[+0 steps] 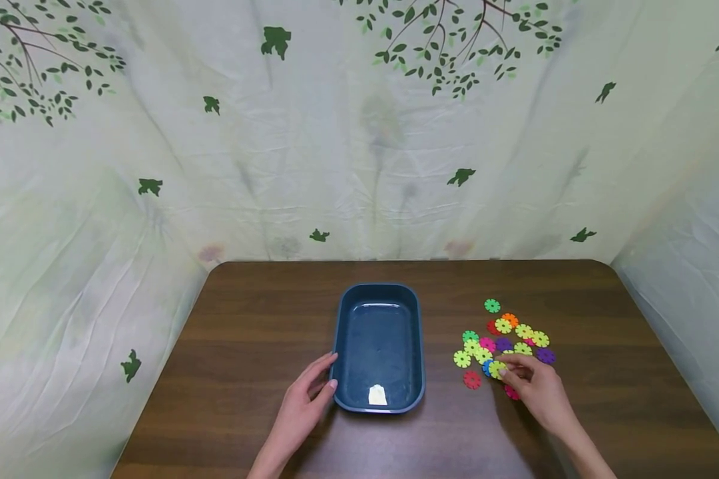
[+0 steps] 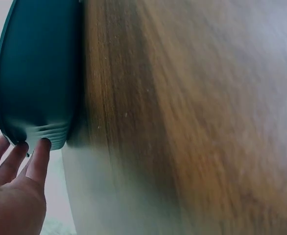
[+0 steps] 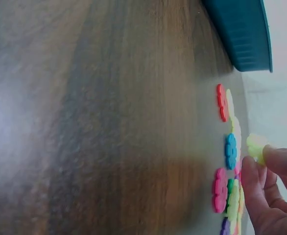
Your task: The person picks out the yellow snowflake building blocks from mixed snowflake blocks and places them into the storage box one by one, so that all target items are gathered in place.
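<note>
A deep blue rectangular tray (image 1: 379, 346) stands on the table. My left hand (image 1: 304, 398) touches its left side, a fingertip and the thumb at the rim. In the left wrist view, fairly straight fingers of that hand (image 2: 18, 188) rest against the outer wall. My right hand (image 1: 538, 392) pinches a yellow flower-shaped disc (image 1: 497, 370) between thumb and finger. The right wrist view shows this disc (image 3: 256, 146) raised above the others. Under and around the right hand lie many flower discs, among them a red one (image 1: 471, 380), a blue one (image 1: 487, 368) and a pink one (image 1: 511, 392).
The discs spread loosely right of the tray, some overlapping; a green one (image 1: 492, 306) lies farthest back and a purple one (image 1: 545, 355) at the right. Beyond the brown wooden table (image 1: 251, 319) hangs a pale curtain (image 1: 335, 146) with leaf prints.
</note>
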The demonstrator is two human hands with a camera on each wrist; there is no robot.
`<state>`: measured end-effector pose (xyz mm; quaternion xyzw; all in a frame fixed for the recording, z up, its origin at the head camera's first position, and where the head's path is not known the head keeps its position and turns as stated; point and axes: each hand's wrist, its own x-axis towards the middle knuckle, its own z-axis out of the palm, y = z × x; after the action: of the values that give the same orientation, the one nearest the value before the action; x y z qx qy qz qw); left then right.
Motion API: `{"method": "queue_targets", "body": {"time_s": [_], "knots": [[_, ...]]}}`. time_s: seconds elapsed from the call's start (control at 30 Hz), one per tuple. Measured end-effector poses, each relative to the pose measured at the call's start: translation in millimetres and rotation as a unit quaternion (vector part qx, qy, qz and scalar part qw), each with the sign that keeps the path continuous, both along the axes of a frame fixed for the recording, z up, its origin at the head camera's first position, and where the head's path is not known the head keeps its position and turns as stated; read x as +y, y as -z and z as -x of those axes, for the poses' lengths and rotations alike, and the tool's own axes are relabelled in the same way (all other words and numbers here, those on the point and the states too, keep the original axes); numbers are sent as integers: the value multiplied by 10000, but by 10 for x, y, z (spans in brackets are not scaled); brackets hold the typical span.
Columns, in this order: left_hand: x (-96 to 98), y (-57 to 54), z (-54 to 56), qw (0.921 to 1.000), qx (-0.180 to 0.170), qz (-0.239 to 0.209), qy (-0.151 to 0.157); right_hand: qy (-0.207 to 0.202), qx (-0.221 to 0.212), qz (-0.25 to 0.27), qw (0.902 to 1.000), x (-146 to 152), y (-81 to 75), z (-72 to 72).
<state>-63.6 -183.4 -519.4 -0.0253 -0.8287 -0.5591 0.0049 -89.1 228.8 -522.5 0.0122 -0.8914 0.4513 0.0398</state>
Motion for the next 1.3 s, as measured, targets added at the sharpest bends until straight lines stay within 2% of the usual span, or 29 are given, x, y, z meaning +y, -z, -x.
{"method": "queue_targets", "body": {"time_s": [0.47,0.8,1.3], "knots": [[28,-1,34,9962,-239,-810,-194,-250,-41,165,9995,-145,-120,109],[27,-24,46,9957,-196,-866,-250,-552,-37,571,9968,-334,-252,197],[27,-21,59,9933,-363,-1056,-301,-1009,-49,595,9931,-643,-539,402]]}}
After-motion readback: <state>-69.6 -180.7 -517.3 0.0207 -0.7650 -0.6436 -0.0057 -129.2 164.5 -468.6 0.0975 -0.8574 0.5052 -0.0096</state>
